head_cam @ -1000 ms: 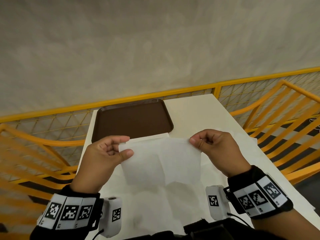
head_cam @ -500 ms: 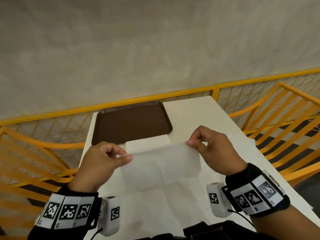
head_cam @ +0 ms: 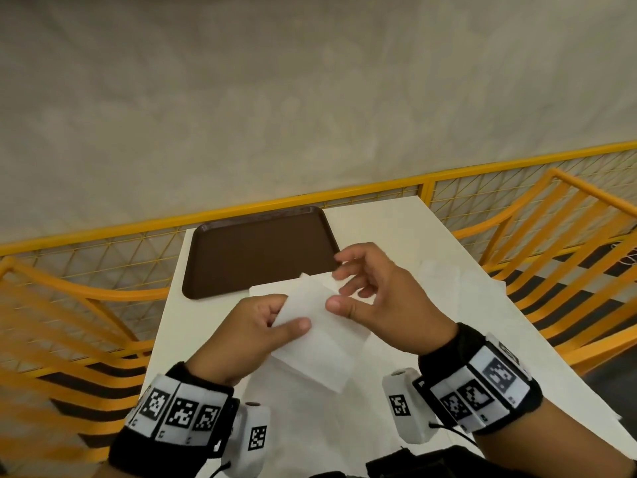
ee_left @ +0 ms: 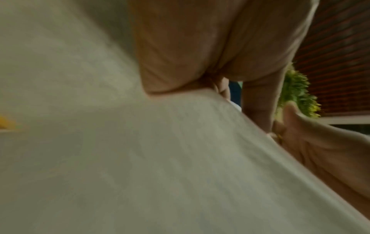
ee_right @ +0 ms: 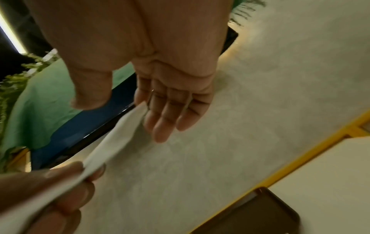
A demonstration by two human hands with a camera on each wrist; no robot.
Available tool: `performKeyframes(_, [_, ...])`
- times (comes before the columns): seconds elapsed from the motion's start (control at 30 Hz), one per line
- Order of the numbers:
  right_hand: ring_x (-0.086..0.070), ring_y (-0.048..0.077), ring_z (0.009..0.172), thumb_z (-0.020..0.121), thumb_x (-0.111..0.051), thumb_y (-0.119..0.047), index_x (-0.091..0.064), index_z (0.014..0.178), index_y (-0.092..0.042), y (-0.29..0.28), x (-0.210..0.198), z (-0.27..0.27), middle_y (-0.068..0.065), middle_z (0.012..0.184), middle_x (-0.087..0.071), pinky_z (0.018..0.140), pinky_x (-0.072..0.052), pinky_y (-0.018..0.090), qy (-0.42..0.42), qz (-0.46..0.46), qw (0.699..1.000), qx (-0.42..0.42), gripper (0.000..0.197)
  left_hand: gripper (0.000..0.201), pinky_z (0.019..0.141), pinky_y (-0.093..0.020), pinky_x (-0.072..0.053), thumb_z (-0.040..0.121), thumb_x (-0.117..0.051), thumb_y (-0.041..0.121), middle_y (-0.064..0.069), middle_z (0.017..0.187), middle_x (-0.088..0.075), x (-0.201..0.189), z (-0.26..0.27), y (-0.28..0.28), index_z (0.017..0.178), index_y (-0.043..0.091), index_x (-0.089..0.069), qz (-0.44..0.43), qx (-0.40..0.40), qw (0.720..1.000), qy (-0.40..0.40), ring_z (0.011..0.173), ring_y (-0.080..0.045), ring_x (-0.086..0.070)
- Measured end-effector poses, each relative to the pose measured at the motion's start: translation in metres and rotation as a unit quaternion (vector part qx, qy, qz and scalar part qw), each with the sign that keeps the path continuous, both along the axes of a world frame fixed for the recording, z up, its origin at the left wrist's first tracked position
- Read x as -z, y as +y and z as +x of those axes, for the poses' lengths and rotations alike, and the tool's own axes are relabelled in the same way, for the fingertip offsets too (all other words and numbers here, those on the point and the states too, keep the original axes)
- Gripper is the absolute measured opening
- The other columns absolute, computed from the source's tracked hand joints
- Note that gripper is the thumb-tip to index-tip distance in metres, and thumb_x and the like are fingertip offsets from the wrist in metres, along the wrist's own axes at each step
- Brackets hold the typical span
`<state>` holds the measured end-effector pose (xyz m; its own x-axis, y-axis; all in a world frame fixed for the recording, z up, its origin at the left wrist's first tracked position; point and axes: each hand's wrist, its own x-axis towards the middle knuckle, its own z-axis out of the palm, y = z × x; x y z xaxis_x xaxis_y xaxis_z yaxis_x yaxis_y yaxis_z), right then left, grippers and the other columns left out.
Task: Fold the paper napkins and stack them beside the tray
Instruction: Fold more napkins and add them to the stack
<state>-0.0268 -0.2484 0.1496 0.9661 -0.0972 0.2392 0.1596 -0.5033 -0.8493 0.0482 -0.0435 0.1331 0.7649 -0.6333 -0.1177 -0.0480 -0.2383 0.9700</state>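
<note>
A white paper napkin [head_cam: 317, 343], folded over, hangs above the table between both hands. My left hand [head_cam: 289, 317] pinches its left edge between thumb and fingers; the right wrist view shows that pinch [ee_right: 80, 175] on the napkin [ee_right: 112, 145]. My right hand [head_cam: 339, 288] is at the napkin's top right corner with fingers loosely spread, and its index finger touches the edge [ee_right: 143, 105] without a pinch. The brown tray [head_cam: 262, 250] lies at the table's far left. A folded napkin [head_cam: 265, 290] lies flat just in front of the tray.
Unfolded white napkins lie on the white table at the right [head_cam: 465, 288] and under my wrists [head_cam: 310, 426]. Yellow chairs [head_cam: 568, 270] flank the table on both sides, and a yellow railing [head_cam: 344, 196] runs behind it before a grey wall.
My hands have come together, which doubled the napkin over from a wide sheet to a narrow one. My right hand's pinch on its corner has loosened, and its fingers now spread.
</note>
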Motion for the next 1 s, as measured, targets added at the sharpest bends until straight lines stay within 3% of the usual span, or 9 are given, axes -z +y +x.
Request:
performKeyframes(0.07, [-0.060, 0.003, 0.078, 0.063, -0.081, -0.050, -0.049, 0.108, -0.036, -0.003, 0.008, -0.006, -0.012, 0.100, -0.062, 0.071, -0.050, 0.019, 0.034, 0.060, 0.997, 0.019, 0.057, 0.039, 0.088, -0.040, -0.054, 0.069, -0.080, 0.030, -0.008, 0.106, -0.074, 0.004, 0.001, 0.004, 0.105, 0.016, -0.073, -0.058, -0.041, 0.996, 0.060, 0.099, -0.027, -0.070])
performKeyframes(0.17, [-0.056, 0.001, 0.063, 0.070, -0.084, -0.033, -0.057, 0.085, -0.027, 0.001, 0.018, -0.012, -0.013, 0.078, -0.061, 0.063, -0.045, 0.013, 0.047, 0.037, 0.996, 0.063, 0.031, 0.029, 0.090, -0.039, -0.054, 0.080, -0.072, 0.016, -0.004, 0.107, -0.074, 0.009, 0.000, 0.004, 0.109, 0.014, -0.069, -0.083, -0.102, 0.989, 0.062, 0.101, -0.024, -0.069])
performKeyframes(0.27, [-0.052, 0.000, 0.060, 0.075, -0.081, -0.026, -0.059, 0.070, -0.027, 0.003, 0.024, -0.012, -0.015, 0.067, -0.056, 0.060, -0.040, 0.010, 0.012, 0.014, 0.994, 0.109, 0.022, 0.022, 0.086, -0.035, -0.055, 0.086, -0.065, 0.010, 0.000, 0.102, -0.075, 0.013, -0.003, 0.001, 0.105, 0.018, -0.071, -0.065, -0.118, 0.990, 0.032, 0.097, -0.021, -0.071])
performKeyframes(0.43, [-0.052, 0.002, 0.059, 0.080, -0.077, -0.022, -0.071, 0.078, -0.026, 0.002, 0.022, -0.007, -0.014, 0.070, -0.065, 0.060, -0.041, 0.009, 0.005, 0.060, 0.992, 0.109, 0.008, 0.019, 0.083, -0.034, -0.055, 0.086, -0.065, 0.009, -0.001, 0.097, -0.076, 0.012, -0.006, -0.001, 0.100, 0.019, -0.073, -0.062, -0.116, 0.991, 0.008, 0.092, -0.021, -0.072])
performKeyframes(0.53, [-0.059, 0.005, 0.064, 0.081, -0.076, -0.020, -0.071, 0.087, -0.029, 0.003, 0.021, -0.004, -0.005, 0.077, -0.069, 0.064, -0.045, 0.011, 0.004, 0.103, 0.989, 0.108, 0.011, 0.018, 0.083, -0.035, -0.055, 0.085, -0.067, 0.012, 0.000, 0.097, -0.076, 0.012, -0.007, -0.001, 0.100, 0.019, -0.073, -0.067, -0.118, 0.991, 0.001, 0.092, -0.021, -0.072])
performKeyframes(0.6, [-0.063, 0.010, 0.065, 0.083, -0.074, -0.019, -0.069, 0.081, -0.026, 0.004, 0.019, -0.003, -0.001, 0.073, -0.070, 0.063, -0.048, 0.014, -0.002, 0.114, 0.986, 0.121, 0.009, 0.018, 0.084, -0.035, -0.055, 0.083, -0.071, 0.017, 0.000, 0.098, -0.076, 0.013, -0.007, -0.001, 0.101, 0.019, -0.073, -0.071, -0.117, 0.991, -0.001, 0.093, -0.021, -0.072])
performKeyframes(0.77, [-0.063, 0.004, 0.064, 0.089, -0.067, -0.017, -0.066, 0.076, -0.025, 0.006, 0.017, -0.002, -0.007, 0.072, -0.069, 0.061, -0.044, 0.009, -0.023, 0.061, 0.989, 0.134, 0.014, 0.017, 0.080, -0.029, -0.058, 0.086, -0.065, 0.010, 0.001, 0.096, -0.076, 0.014, -0.011, -0.002, 0.098, 0.018, -0.073, -0.077, -0.117, 0.990, 0.000, 0.091, -0.020, -0.072])
performKeyframes(1.0, [-0.058, 0.008, 0.071, 0.079, -0.077, -0.023, -0.064, 0.074, -0.035, 0.005, 0.018, -0.005, -0.013, 0.074, -0.065, 0.064, -0.043, 0.010, -0.060, -0.025, 0.990, 0.124, 0.018, 0.016, 0.071, -0.019, -0.056, 0.087, -0.065, 0.010, 0.005, 0.091, -0.076, 0.013, -0.013, -0.004, 0.093, 0.023, -0.072, -0.084, -0.124, 0.988, -0.036, 0.085, -0.014, -0.072])
